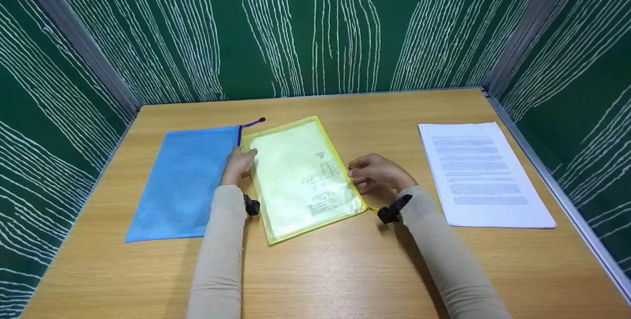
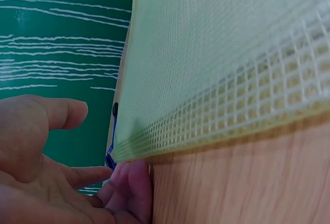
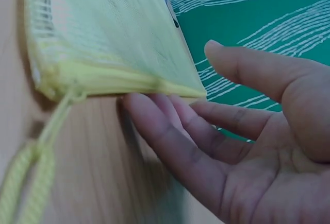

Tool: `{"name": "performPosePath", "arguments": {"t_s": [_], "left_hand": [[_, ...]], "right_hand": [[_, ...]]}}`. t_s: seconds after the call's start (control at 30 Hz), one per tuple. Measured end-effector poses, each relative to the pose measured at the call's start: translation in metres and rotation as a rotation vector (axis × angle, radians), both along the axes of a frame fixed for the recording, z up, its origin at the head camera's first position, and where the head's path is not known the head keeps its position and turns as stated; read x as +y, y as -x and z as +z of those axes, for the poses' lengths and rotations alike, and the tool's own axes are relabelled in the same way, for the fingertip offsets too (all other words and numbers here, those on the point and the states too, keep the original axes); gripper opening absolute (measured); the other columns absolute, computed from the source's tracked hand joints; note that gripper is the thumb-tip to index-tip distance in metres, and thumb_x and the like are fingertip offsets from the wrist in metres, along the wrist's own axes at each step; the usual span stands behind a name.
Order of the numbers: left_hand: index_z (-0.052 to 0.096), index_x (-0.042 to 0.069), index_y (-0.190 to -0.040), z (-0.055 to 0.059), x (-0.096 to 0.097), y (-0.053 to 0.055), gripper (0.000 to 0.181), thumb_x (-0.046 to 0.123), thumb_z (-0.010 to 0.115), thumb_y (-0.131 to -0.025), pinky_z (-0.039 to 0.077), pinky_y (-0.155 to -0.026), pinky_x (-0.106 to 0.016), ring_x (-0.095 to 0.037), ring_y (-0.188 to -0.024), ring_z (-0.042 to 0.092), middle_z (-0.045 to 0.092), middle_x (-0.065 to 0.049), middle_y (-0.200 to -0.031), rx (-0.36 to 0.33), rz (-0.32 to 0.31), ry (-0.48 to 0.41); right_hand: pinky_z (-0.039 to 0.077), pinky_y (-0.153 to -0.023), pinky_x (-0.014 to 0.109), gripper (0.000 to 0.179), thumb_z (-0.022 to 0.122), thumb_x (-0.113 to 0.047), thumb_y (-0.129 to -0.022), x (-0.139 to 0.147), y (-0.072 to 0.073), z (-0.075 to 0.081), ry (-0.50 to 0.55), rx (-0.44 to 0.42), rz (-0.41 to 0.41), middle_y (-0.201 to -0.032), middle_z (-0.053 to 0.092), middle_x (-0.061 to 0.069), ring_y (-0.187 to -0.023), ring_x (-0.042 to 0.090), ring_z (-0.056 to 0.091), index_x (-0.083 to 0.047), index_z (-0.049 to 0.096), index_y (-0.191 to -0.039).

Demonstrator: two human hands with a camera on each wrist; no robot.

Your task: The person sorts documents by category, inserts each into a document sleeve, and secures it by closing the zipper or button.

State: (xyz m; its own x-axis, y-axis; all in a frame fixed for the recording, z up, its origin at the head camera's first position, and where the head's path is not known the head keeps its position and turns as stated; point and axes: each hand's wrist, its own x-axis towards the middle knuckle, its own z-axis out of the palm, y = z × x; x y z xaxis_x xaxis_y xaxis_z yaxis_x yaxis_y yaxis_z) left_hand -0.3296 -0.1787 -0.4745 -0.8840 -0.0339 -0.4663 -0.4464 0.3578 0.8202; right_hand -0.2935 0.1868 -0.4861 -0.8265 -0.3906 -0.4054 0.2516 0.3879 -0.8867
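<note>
A yellow mesh zip folder (image 1: 296, 176), with printed sheets inside, lies at a slant on the wooden table. Along its left edge is my left hand (image 1: 239, 165); in the left wrist view the fingertips (image 2: 138, 175) meet the folder's edge and the thumb stands away from it. At the zipped right edge, my right hand (image 1: 377, 171) has its fingertips (image 3: 136, 105) touching under the rim, thumb raised and apart. A yellow zip cord (image 3: 31, 172) hangs from the near right corner. Neither thumb presses the folder.
A blue zip folder (image 1: 190, 181) lies at the left, partly behind my left forearm, its purple pull (image 1: 252, 123) pointing right. A stack of printed paper (image 1: 478, 176) lies at the right. Green panels with white lines (image 1: 345, 28) border the table (image 1: 345, 274).
</note>
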Motion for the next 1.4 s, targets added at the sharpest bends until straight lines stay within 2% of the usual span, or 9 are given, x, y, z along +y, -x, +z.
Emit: {"name": "performPosePath", "arguments": {"t_s": [0.13,0.2,0.27,0.37,0.6,0.77,0.93,1.17,1.4], "left_hand": [[-0.004,0.005,-0.154,0.000,0.003,0.000,0.078,0.037,0.042,-0.100,0.041,-0.093,-0.036,-0.027,-0.131,0.032,0.005,-0.015,-0.161,-0.009,-0.010,0.047],[0.005,0.003,-0.154,-0.001,0.005,0.002,0.073,0.036,0.043,-0.100,0.042,-0.076,-0.032,-0.021,-0.100,0.048,0.026,-0.020,-0.150,0.001,-0.012,0.076],[0.013,0.000,-0.152,-0.005,0.007,0.003,0.069,0.034,0.043,-0.100,0.038,-0.064,-0.031,-0.016,-0.067,0.042,0.042,-0.019,-0.124,0.026,-0.018,0.099],[0.022,-0.004,-0.146,-0.009,0.009,0.003,0.062,0.031,0.044,-0.099,0.034,-0.056,-0.031,-0.010,-0.046,0.022,0.037,-0.010,-0.089,0.065,-0.037,0.129],[0.037,0.004,-0.094,-0.014,0.012,0.000,0.018,0.014,0.052,-0.092,0.029,-0.062,-0.033,-0.017,-0.061,0.025,0.023,-0.005,-0.078,0.151,-0.040,0.150],[0.023,0.013,-0.074,-0.018,0.013,0.001,0.032,0.005,0.052,-0.086,0.022,-0.055,-0.033,-0.017,-0.061,0.019,0.017,-0.004,-0.072,0.184,-0.054,0.219],[0.040,0.002,-0.093,-0.017,0.015,-0.002,0.012,0.007,0.050,-0.088,0.031,-0.065,-0.035,-0.023,-0.074,0.034,0.037,-0.011,-0.085,0.198,-0.081,0.241],[0.031,-0.001,-0.141,-0.017,0.022,-0.005,0.049,0.010,0.041,-0.094,0.041,-0.096,-0.044,-0.032,-0.118,0.043,0.039,-0.023,-0.140,0.194,-0.085,0.114],[0.032,0.007,-0.145,-0.016,0.036,-0.001,0.052,0.015,0.040,-0.095,0.045,-0.094,-0.043,-0.031,-0.118,0.051,0.047,-0.019,-0.136,0.232,-0.087,0.074]], "right_hand": [[0.055,-0.065,0.027,0.043,0.065,-0.011,-0.090,-0.008,-0.002,-0.002,-0.026,0.053,-0.005,-0.100,0.057,0.011,-0.073,0.014,0.057,0.009,0.052,-0.126],[0.054,-0.063,0.026,0.037,0.067,-0.008,-0.088,-0.013,-0.004,-0.002,-0.059,0.080,-0.003,-0.093,0.056,0.010,-0.069,0.014,0.055,0.008,0.056,-0.119],[0.054,-0.061,0.025,0.038,0.069,-0.006,-0.085,-0.018,-0.006,-0.003,-0.106,0.124,-0.005,-0.092,0.058,0.008,-0.067,0.013,0.056,0.004,0.058,-0.121],[0.050,-0.059,0.025,0.029,0.070,-0.001,-0.084,-0.026,-0.009,-0.005,-0.170,0.193,0.011,-0.086,0.058,0.008,-0.065,0.015,0.053,0.003,0.063,-0.112],[0.045,-0.054,0.025,0.032,0.067,0.008,-0.082,-0.036,-0.014,-0.009,-0.196,0.214,-0.002,-0.086,0.054,0.011,-0.064,0.017,0.049,0.000,0.061,-0.113],[0.041,-0.053,0.025,0.054,0.060,0.014,-0.084,-0.035,-0.018,-0.013,-0.018,0.107,-0.076,-0.089,0.049,0.010,-0.060,0.017,0.044,-0.002,0.048,-0.134],[0.041,-0.052,0.025,0.058,0.059,0.013,-0.083,-0.033,-0.019,-0.016,0.058,0.066,-0.120,-0.087,0.045,0.008,-0.062,0.017,0.044,-0.004,0.045,-0.137],[0.054,-0.057,0.027,0.066,0.063,0.006,-0.083,-0.023,-0.015,-0.019,-0.037,0.133,-0.104,-0.096,0.052,0.012,-0.073,0.018,0.057,-0.004,0.039,-0.144],[0.057,-0.059,0.030,0.066,0.062,0.003,-0.085,-0.006,-0.015,-0.016,-0.062,0.166,-0.114,-0.104,0.053,0.016,-0.073,0.018,0.059,-0.006,0.038,-0.146]]}}
